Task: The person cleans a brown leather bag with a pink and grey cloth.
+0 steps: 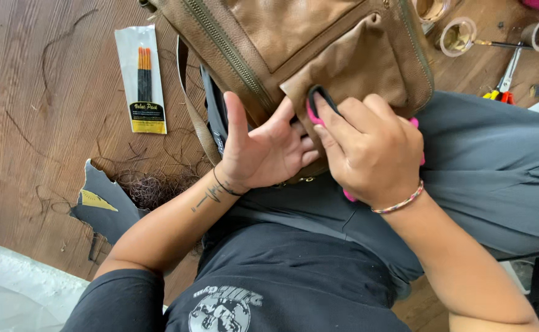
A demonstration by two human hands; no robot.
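While the left hand [263,150] braces the tan leather bag [306,49] on the lap, the right hand [371,150], grip clamped on a pink-and-black tool [314,104], works the pocket flap just above it.

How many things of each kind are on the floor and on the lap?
Bag: 1
Pink-handled tool: 1
Brush pack: 1
Clear cups: 3
Pliers: 1
Total: 7
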